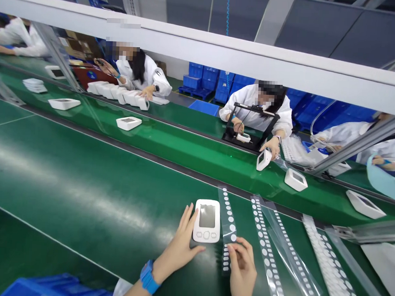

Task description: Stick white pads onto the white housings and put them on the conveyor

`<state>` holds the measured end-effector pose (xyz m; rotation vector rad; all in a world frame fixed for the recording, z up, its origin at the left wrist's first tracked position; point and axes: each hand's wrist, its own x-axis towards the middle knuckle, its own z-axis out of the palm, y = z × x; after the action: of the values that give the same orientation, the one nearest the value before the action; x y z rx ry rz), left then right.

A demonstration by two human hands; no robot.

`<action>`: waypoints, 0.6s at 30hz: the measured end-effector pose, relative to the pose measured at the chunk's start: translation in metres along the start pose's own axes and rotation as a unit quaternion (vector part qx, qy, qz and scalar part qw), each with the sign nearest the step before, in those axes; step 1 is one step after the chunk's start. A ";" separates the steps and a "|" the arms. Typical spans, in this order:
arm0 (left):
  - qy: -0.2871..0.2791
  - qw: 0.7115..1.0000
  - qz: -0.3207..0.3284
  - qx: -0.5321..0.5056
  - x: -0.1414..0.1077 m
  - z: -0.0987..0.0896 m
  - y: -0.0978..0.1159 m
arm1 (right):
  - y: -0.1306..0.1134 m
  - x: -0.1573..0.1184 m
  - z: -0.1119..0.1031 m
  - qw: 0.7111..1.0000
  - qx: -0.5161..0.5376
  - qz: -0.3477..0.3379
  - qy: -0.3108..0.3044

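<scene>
A white device [207,221] with a grey screen and outlined buttons lies face up on the green table. Along its left side rests my left hand [181,243], fingers apart, the thumb near its lower edge and a blue band on the wrist. Just right of the device lies a clear strip [229,219] with white round and small oblong stickers. My right hand [243,265] has thumb and forefinger pinched together at the strip's lower part; whatever is between the fingertips is too small to make out.
More sticker strips [268,256] lie to the right. Beyond the table edge a green conveyor [171,142] carries several white devices. Across it, people in white coats handle devices, one beside a black frame [251,124]. A metal beam [201,52] crosses above. Blue bins [57,286] stand lower left.
</scene>
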<state>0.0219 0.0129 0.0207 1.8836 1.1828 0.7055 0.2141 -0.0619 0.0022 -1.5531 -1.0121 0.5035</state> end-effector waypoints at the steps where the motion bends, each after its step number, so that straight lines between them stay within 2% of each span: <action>1: -0.001 1.000 -0.008 -0.028 -0.004 -0.003 0.005 | -0.004 -0.002 0.003 1.000 -0.009 -0.019 -0.011; 4: 0.005 0.988 -0.016 -0.152 -0.021 -0.008 0.018 | -0.017 -0.010 0.011 0.992 -0.043 -0.109 -0.047; 7: -0.066 0.950 -0.040 -0.302 -0.034 -0.007 0.028 | -0.031 -0.016 0.016 0.968 -0.050 -0.208 -0.129; 8: -0.080 0.942 -0.054 -0.320 -0.037 -0.006 0.031 | -0.035 -0.017 0.018 0.959 -0.047 -0.233 -0.155; 10: -0.076 0.948 -0.068 -0.301 -0.040 -0.004 0.038 | -0.041 -0.019 0.022 0.946 -0.050 -0.268 -0.174; 13: -0.060 0.961 -0.048 -0.265 -0.040 -0.003 0.040 | -0.046 -0.023 0.027 0.941 -0.073 -0.293 -0.150; 15: -0.023 0.960 -0.054 -0.275 -0.039 -0.008 0.033 | -0.048 -0.026 0.030 0.936 -0.081 -0.313 -0.141; 18: 0.128 0.943 -0.109 -0.288 -0.040 -0.028 0.011 | -0.049 -0.028 0.033 0.940 -0.084 -0.304 -0.127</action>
<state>-0.0112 -0.0170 0.0433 1.1813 1.1597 1.0589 0.1578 -0.0670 0.0345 -1.2427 -1.6947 0.1833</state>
